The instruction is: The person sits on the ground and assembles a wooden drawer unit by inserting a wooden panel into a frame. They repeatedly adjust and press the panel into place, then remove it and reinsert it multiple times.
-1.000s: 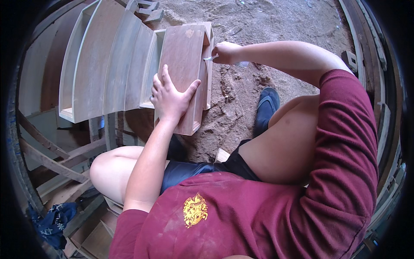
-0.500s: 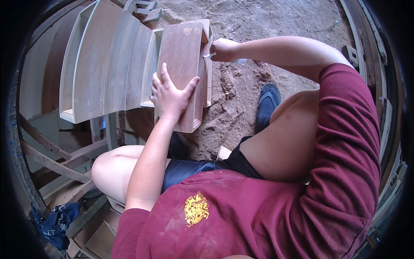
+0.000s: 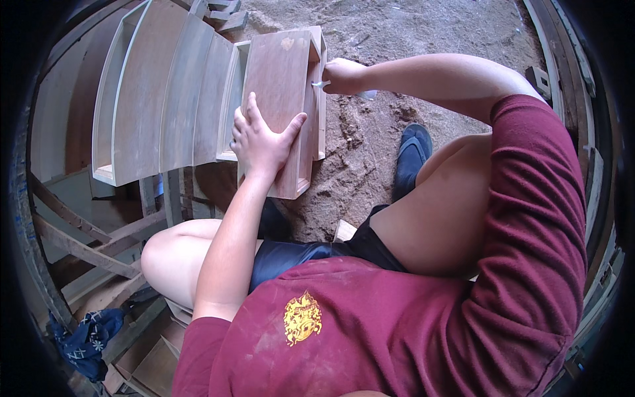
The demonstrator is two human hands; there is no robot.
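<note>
A seated person's left hand lies spread, fingers open, on a wooden drawer box propped over the sandy floor — the right hand, fingers closed, pinches a small white applicator against its edge.

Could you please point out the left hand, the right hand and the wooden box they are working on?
left hand (image 3: 261, 135), head view, back of hand.
right hand (image 3: 344, 75), head view, knuckles.
wooden box (image 3: 281, 69), head view, brown top panel.
</note>
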